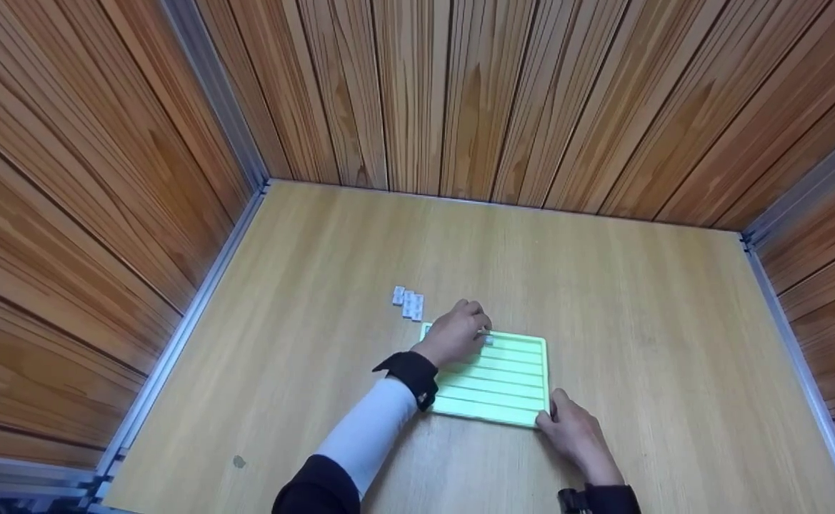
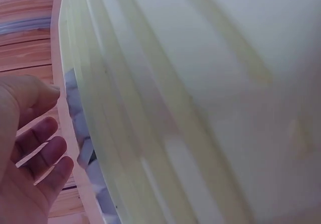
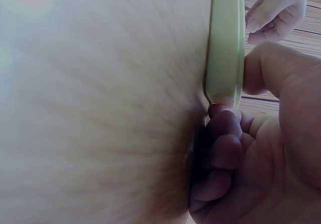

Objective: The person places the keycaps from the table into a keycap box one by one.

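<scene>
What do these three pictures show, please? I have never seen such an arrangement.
There is no machine here, only a person at work. The wide picture comes from a camera worn on the head, looking forward and down; the other two come from cameras on the left and right wrists. On the table lies a green tray, with pale pieces beyond its far left corner. More pieces line the tray's far edge. The right hand grips the tray's near right corner. The left hand is at the far edge; I cannot tell whether it holds a piece.
</scene>
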Action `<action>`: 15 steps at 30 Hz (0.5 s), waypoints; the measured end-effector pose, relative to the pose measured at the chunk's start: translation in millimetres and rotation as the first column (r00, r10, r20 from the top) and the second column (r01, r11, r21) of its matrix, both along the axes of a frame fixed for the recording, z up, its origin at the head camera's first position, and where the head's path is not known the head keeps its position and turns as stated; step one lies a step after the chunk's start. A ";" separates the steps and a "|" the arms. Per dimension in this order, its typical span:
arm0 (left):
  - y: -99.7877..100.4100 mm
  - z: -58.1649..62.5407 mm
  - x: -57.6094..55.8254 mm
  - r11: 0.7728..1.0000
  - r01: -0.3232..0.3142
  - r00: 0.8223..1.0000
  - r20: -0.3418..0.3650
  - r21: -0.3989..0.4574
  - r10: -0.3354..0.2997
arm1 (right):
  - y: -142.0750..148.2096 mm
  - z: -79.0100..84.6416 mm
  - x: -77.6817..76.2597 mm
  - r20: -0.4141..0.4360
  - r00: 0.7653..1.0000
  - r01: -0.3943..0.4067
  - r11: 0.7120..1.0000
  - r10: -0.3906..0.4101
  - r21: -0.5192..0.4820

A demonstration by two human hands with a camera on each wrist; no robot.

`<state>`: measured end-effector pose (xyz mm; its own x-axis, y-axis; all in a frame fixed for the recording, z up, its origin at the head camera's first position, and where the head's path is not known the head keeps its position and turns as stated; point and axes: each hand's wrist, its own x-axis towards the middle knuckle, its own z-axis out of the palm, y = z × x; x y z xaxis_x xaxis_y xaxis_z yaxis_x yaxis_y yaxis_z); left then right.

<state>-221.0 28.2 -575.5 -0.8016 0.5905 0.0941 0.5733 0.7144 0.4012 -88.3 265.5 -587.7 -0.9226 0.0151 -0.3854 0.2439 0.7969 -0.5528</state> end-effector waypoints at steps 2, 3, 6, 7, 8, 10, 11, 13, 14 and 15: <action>-3.0 -0.2 -0.9 1.000 -0.012 1.000 -0.006 -0.001 0.012 | -0.4 -0.6 0.0 -0.005 1.000 0.001 1.000 -0.001 0.002; -4.5 -0.4 -1.3 1.000 -0.016 1.000 -0.011 -0.004 0.016 | -0.5 -1.1 -0.1 -0.005 1.000 0.001 1.000 -0.001 0.004; -9.3 0.3 -2.4 0.999 -0.030 0.999 -0.013 -0.017 0.030 | -0.9 -1.7 0.1 -0.008 1.000 0.000 1.000 0.000 0.005; -11.1 1.0 -2.7 0.999 -0.036 0.999 -0.010 -0.018 0.036 | -1.0 -1.5 0.3 -0.010 1.000 -0.001 1.000 0.001 0.005; -12.9 1.7 -2.9 0.999 -0.042 0.999 -0.006 -0.017 0.042 | -0.9 -1.7 0.3 -0.011 1.000 -0.003 1.000 0.003 0.006; -17.0 3.0 -3.4 0.998 -0.058 0.998 -0.004 -0.008 0.058 | -0.7 -1.7 0.5 -0.014 1.000 -0.005 1.000 0.005 0.008; -19.0 3.6 -3.7 0.998 -0.064 0.998 -0.013 -0.003 0.064 | -0.6 -1.5 0.6 -0.019 1.000 -0.011 1.000 0.011 0.009; -23.4 4.2 -4.3 0.997 -0.073 0.997 -0.029 0.011 0.074 | -0.7 -0.7 0.9 -0.022 1.000 -0.015 1.000 0.016 0.014; -25.5 4.2 -5.0 0.997 -0.078 0.996 -0.040 0.016 0.078 | -0.5 -0.6 1.0 -0.019 1.000 -0.016 1.000 0.016 0.016; -27.6 4.1 -5.8 0.996 -0.083 0.995 -0.047 0.020 0.084 | -0.5 -0.3 1.0 -0.019 1.000 -0.018 1.000 0.018 0.015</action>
